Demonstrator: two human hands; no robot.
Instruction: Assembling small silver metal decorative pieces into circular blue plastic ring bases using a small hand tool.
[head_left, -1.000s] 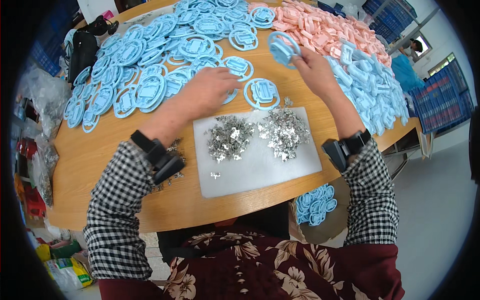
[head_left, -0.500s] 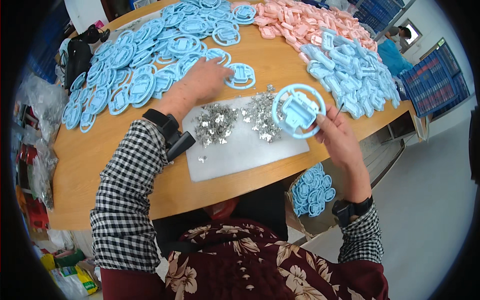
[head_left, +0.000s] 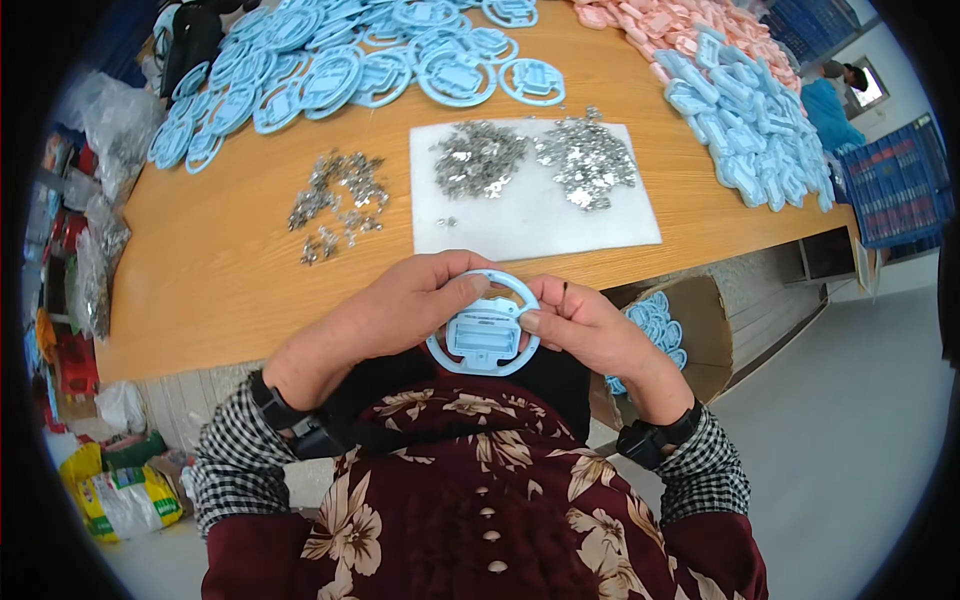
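Holding blue wheel (head_left: pixel 484 338) in left hand (head_left: pixel 408 302) and right hand (head_left: pixel 592 326), with closed grip on rim — by near edge of desk (head_left: pixel 225 255)

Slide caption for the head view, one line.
Left hand and right hand hold a light-blue ring-shaped part before a white mat bearing metal pieces.

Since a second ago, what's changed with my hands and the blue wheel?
Your right hand brought the blue wheel down toward your body; your left hand drew back from the pile of blue wheels and took hold too. The white mat and its two metal heaps look unchanged.
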